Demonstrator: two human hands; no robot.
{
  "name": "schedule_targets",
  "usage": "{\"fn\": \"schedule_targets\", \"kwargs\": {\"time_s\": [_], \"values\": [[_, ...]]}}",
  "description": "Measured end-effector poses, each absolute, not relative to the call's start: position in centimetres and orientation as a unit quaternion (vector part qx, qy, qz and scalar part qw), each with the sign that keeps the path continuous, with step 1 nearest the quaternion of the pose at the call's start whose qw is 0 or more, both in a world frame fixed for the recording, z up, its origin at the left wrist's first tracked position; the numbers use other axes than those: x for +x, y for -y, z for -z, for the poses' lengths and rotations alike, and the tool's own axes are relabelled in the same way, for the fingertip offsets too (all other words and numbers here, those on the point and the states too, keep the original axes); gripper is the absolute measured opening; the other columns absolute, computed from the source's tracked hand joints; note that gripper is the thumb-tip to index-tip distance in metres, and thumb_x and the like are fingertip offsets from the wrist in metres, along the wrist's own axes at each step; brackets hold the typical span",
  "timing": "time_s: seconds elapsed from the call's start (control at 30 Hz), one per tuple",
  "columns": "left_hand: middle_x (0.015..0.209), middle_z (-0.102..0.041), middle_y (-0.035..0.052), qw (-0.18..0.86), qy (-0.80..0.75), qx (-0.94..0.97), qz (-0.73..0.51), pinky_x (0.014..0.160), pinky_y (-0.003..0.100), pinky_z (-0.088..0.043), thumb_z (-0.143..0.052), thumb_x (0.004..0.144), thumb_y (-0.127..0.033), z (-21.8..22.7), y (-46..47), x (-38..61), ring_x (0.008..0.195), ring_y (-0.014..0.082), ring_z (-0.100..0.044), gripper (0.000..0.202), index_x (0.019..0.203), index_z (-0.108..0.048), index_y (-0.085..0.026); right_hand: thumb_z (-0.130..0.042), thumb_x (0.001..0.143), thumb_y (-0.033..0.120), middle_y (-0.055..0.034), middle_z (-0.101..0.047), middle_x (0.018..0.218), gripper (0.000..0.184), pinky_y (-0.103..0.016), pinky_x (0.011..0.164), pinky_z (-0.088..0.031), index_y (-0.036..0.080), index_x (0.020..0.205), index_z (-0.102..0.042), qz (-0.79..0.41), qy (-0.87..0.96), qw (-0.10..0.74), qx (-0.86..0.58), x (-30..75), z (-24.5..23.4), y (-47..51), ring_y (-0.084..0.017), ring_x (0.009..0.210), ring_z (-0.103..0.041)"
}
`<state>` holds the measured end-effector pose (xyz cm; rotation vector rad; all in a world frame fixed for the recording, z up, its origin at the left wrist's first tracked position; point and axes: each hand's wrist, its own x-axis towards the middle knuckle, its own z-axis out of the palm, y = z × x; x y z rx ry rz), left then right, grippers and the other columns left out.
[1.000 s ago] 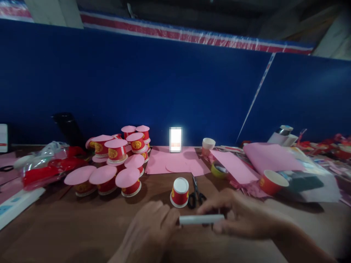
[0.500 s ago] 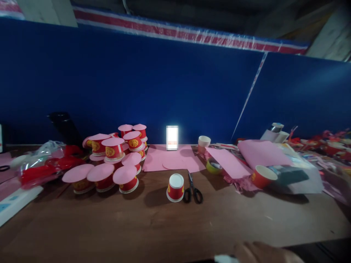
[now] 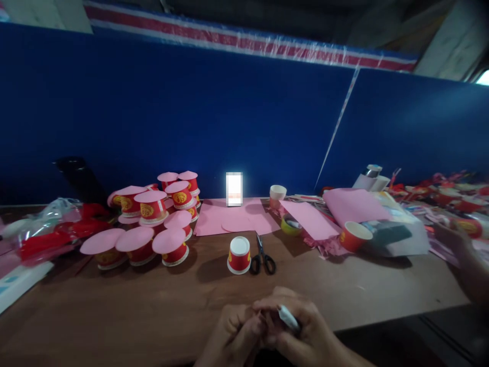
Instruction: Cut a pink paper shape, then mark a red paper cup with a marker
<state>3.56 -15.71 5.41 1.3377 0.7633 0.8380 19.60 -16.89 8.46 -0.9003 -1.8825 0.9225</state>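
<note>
My left hand (image 3: 241, 332) and my right hand (image 3: 301, 326) meet low in the centre, just over the table's front edge. Both have their fingers closed and touching each other. Out of my right hand sticks a small white tube-like thing (image 3: 289, 318) with a brownish tip; its kind does not show. Whatever my left fingertips pinch is hidden between the hands. Beyond them a red and white paper cup (image 3: 240, 256) stands upside down. Black-handled scissors (image 3: 262, 259) lie right beside it, blades pointing away.
At left stand several red cups with pink cone tops (image 3: 170, 239). Pink paper sheets (image 3: 237, 214) lie at the back under a bright blurred rectangle (image 3: 234, 189). Rightward are a tipped red cup (image 3: 355, 237), a yellow-green tape roll (image 3: 291, 225) and another person's hand (image 3: 456, 242).
Both my hands have come together at the lower centre; earlier only one hand showed at the bottom right. The view has shifted slightly, and another person's hand has appeared at right.
</note>
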Motion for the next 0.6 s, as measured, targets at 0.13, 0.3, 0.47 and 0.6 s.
{"fn": "schedule_targets", "kwargs": {"time_s": [0.13, 0.3, 0.47, 0.6], "values": [[0.05, -0.041, -0.0021, 0.629, -0.381, 0.559, -0.382, 0.046, 0.021, -0.026, -0.044, 0.073, -0.065, -5.7, 15.2, 4.5, 0.047, 0.0071, -0.033, 0.054, 0.057, -0.053, -0.014, -0.058, 0.08, 0.028, -0.0009, -0.058, 0.074, 0.011, -0.021, 0.06, -0.044, 0.018, 0.083, -0.062, -0.432, 0.671, 0.443, -0.409, 19.7, -7.7, 15.5, -0.012, 0.067, -0.055], [0.053, -0.049, -0.001, 0.585, -0.419, 0.602, -0.346, 0.056, 0.023, -0.035, -0.034, 0.081, -0.059, -4.7, 14.4, 3.7, 0.055, 0.012, -0.045, 0.052, 0.086, -0.062, -0.016, -0.045, 0.087, 0.029, -0.0007, -0.058, 0.071, 0.017, -0.022, 0.06, -0.043, 0.016, 0.082, -0.055, -0.292, 0.693, 0.448, -0.484, 22.0, -7.4, 9.8, -0.013, 0.063, -0.054], [0.053, -0.049, -0.0019, 0.53, -0.478, 0.616, -0.333, 0.058, 0.025, -0.036, -0.029, 0.083, -0.058, -3.5, 13.9, 2.6, 0.057, 0.014, -0.046, 0.053, 0.093, -0.061, -0.018, -0.05, 0.084, 0.027, -0.0074, -0.065, 0.087, 0.017, -0.025, 0.068, -0.041, 0.015, 0.086, -0.062, -0.032, 0.745, 0.157, -0.648, 24.9, -7.4, 3.6, -0.019, 0.079, -0.059], [0.057, -0.053, -0.0017, 0.487, -0.478, 0.652, -0.329, 0.062, 0.026, -0.038, -0.028, 0.085, -0.053, -3.7, 14.2, 1.6, 0.059, 0.0149, -0.049, 0.048, 0.099, -0.058, -0.019, -0.06, 0.08, 0.022, -0.0103, -0.066, 0.09, 0.02, -0.029, 0.069, -0.043, 0.013, 0.097, -0.062, -0.01, 0.731, 0.086, -0.677, 25.3, -6.6, 0.9, -0.023, 0.083, -0.061]]}}
